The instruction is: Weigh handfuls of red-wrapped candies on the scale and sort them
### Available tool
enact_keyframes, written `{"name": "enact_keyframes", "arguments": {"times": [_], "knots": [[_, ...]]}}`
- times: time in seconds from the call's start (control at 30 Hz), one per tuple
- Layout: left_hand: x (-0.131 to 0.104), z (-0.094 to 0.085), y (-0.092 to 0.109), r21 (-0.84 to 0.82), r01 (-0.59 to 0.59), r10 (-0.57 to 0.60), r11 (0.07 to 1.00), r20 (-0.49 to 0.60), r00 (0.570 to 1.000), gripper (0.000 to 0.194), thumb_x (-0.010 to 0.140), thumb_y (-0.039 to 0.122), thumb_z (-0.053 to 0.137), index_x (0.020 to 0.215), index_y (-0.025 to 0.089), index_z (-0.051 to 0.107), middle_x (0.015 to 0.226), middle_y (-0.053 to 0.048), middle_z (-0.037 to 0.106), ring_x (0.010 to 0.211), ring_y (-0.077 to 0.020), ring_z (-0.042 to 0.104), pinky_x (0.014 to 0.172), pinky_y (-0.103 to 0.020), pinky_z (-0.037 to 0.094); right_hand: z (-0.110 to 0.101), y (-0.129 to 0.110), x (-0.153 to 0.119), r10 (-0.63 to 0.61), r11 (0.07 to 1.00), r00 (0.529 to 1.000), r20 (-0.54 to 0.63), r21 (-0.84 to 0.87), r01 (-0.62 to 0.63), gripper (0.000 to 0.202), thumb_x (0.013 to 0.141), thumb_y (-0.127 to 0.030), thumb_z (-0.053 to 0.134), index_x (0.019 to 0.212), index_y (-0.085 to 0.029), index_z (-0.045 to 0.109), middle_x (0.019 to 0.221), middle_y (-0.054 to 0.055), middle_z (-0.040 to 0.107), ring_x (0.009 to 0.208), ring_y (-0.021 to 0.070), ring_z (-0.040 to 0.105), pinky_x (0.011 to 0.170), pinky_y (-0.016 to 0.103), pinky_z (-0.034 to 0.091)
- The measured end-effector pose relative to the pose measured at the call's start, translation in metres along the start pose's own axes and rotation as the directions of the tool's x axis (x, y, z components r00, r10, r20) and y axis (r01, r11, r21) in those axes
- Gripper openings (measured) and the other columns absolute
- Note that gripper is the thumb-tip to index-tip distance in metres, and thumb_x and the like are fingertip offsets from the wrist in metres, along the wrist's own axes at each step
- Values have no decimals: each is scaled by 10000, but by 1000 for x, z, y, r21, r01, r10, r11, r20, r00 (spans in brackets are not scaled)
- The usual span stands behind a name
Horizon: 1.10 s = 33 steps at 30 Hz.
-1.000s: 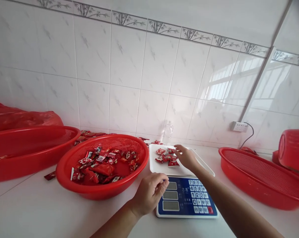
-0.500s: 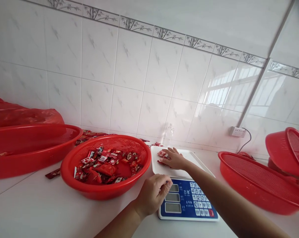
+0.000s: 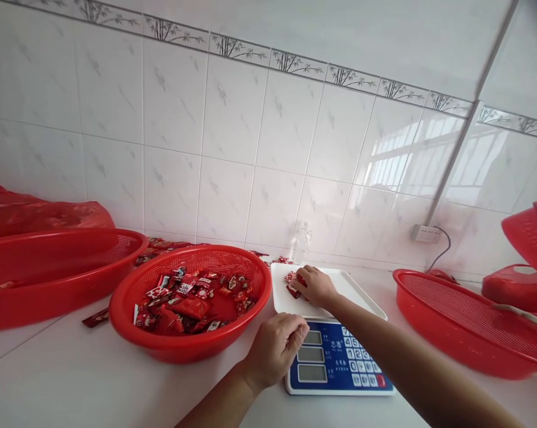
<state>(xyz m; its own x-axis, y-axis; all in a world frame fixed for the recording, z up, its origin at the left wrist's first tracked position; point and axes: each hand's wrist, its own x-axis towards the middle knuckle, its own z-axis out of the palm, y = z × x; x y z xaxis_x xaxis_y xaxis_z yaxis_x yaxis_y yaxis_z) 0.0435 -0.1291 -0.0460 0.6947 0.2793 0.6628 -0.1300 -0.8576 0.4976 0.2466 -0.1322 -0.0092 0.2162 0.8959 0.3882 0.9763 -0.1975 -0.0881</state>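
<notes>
My right hand [image 3: 316, 287] reaches over the white tray [image 3: 353, 291] of the scale. Its fingers are curled around red-wrapped candies [image 3: 293, 290], some of which show beside the fingertips. My left hand [image 3: 275, 351] is closed near the left edge of the scale's blue panel [image 3: 335, 359]; whatever lies inside its curled fingers, if anything, is hidden. To the left of the scale stands a red plastic basket [image 3: 188, 343], holding many small wrapped candies [image 3: 192, 306] in red, white and brown.
Another red basket [image 3: 63, 297] stands far left, with a red plastic bag [image 3: 50, 214] behind it. More wrappers [image 3: 166, 244] lie along the wall. A clear bottle [image 3: 302, 244] is behind the tray. At right are a red basket [image 3: 464, 345] and a tilted one [image 3: 531, 235].
My right hand's spread fingers have curled around the candies on the tray. My left hand stays closed in place. At far right, the tilted basket has shifted right and upward.
</notes>
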Motion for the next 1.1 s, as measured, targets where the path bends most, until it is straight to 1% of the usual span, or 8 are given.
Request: {"name": "enact_keyframes", "arguments": {"times": [0.13,0.33,0.47,0.57,0.67,0.77,0.97,1.1], "knots": [[0,1,-1,10,-2,2,1000,1,1000,297,981,308,370,792,187,563,737,-31,613,704,-150,565,639,-229,432,-8,13,3,68,998,994,-81,-2,-68,308,940,-452,500,975,-162,600,918,26,617,814,141,594,758,334,497],[0,1,-3,4,-2,2,1000,5,1000,294,985,302,369,804,187,569,738,-30,612,697,-146,557,640,-228,429,-16,30,8,176,984,972,-153,41,-172,303,945,-445,499,971,-160,600,878,16,622,733,116,591,692,296,508],[0,2,-5,7,8,-9,1000,15,1000,289,990,309,365,824,188,568,750,-27,611,705,-144,551,653,-232,425,-24,36,5,198,979,962,-187,83,-185,311,936,-452,509,931,-154,597,825,2,615,672,103,572,644,272,487],[0,3,-7,14,12,-12,1000,25,1000,294,992,317,363,828,188,570,749,-28,609,707,-145,551,662,-236,427,-36,43,-1,183,981,955,-231,107,-162,298,915,-458,520,867,-170,582,787,-7,620,629,103,548,590,244,430],[0,3,-8,13,13,-14,1000,40,999,296,992,319,362,833,188,576,758,-32,615,714,-149,557,670,-240,434,-55,58,-12,199,978,934,-295,122,-170,279,883,-480,524,802,-215,558,784,-9,645,634,122,556,552,230,365],[1,3,-8,12,16,-17,1000,37,999,293,990,319,367,833,189,578,758,-31,614,712,-149,558,666,-240,436,-81,81,-28,255,966,897,-362,129,-223,285,857,-511,532,781,-237,547,752,-7,651,642,148,581,545,235,353],[3,3,-9,2,15,-15,1000,28,1000,296,986,321,374,817,191,579,729,-18,598,683,-143,545,644,-234,432,-136,132,-71,389,918,783,-485,134,-372,345,833,-579,524,793,-237,555,653,8,633,526,164,577,508,261,363],[5,3,-9,2,16,-16,1000,21,1000,288,981,323,385,818,191,582,734,-14,602,691,-143,553,648,-229,434,-165,159,-98,433,887,719,-544,112,-449,370,840,-598,512,785,-235,550,614,15,618,474,153,536,523,285,383]]}}
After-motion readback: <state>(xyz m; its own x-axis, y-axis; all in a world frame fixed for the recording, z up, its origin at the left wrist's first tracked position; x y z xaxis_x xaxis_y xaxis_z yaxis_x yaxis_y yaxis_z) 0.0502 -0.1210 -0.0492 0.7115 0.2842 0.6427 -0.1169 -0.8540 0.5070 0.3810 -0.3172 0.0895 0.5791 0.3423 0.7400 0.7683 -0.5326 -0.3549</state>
